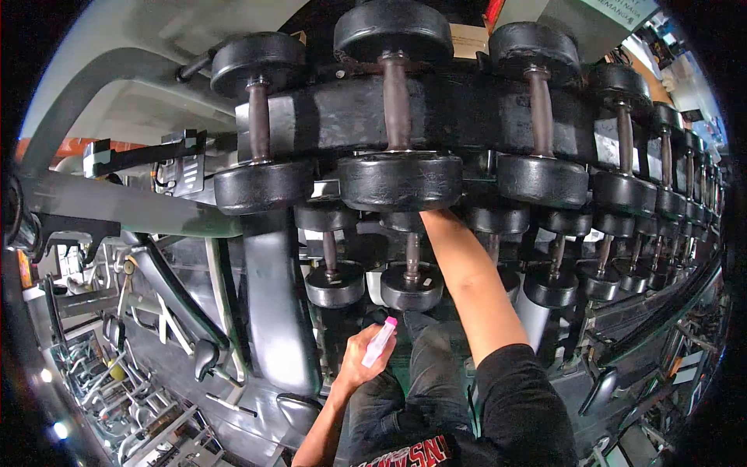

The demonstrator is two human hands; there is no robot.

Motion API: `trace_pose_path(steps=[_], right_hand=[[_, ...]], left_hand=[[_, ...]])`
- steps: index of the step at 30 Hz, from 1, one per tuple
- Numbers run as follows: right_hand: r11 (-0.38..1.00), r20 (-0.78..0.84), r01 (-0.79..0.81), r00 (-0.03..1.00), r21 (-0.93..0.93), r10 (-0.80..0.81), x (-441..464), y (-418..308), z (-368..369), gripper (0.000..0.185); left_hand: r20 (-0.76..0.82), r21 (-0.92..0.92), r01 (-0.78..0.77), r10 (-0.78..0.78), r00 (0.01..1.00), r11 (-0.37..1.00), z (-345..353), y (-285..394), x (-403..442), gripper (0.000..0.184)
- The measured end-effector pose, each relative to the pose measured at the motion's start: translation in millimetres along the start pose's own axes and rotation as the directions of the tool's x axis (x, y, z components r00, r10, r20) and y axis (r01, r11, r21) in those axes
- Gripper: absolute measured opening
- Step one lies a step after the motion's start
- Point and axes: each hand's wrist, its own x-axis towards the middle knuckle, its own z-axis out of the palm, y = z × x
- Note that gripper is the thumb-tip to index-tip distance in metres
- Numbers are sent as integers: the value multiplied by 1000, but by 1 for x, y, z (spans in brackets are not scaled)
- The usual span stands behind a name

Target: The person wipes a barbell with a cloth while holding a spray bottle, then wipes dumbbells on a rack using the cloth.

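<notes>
My left hand (pixel 363 354) is closed around a spray bottle (pixel 377 346) with a pink top, held low in front of my legs. My right arm reaches forward to the dumbbell rack, and its hand is hidden behind the near head of a large black dumbbell (pixel 400 180) on the upper tier. What that hand holds or touches cannot be seen. Below, a lower-tier dumbbell (pixel 412 286) lies just left of my right forearm. Another upper dumbbell (pixel 542 180) rests to the right of the arm.
More dumbbells run along both tiers, curving away to the right. A padded bench (pixel 282 311) stands upright at the left of the rack. Gym machines and metal frames fill the far left and lower right. A grey machine arm (pixel 140 206) spans the upper left.
</notes>
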Motion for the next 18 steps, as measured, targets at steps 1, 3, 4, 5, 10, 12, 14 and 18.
trace_pose_path(steps=[1, 3, 4, 5, 10, 12, 14, 18], right_hand=[[1000, 13, 7, 1000, -2, -7, -1, -1, -2, 18], [1000, 37, 30, 999, -3, -30, -11, -5, -11, 18], [999, 53, 47, 998, -5, -47, -18, -7, -14, 18], [998, 76, 65, 995, -14, -64, -27, -12, -17, 18], [939, -52, 321, 943, -119, -329, -117, -52, -15, 17], [835, -461, 429, 697, -345, -549, -156, -43, -4, 22], [881, -553, 380, 686, -282, -473, -183, -25, 11, 27], [976, -670, 156, 742, 153, -14, -211, 24, 66, 21]], left_hand=[[5, 1, -2, 2, 1000, 1000, -1, 1, -1, 13], [6, -5, -9, 9, 1000, 1000, -2, 0, -4, 13], [4, -11, 11, -10, 1000, 1000, -2, -3, -6, 13], [3, -18, 31, -31, 1000, 999, -1, -5, -7, 13], [-19, -35, 0, -1, 1000, 999, -3, 3, -5, 9], [4, -62, 46, -46, 999, 997, -6, 8, -4, 9], [8, -63, 40, -39, 999, 997, -8, 10, -4, 9], [33, -38, 20, -19, 999, 999, -13, 7, -7, 10]])
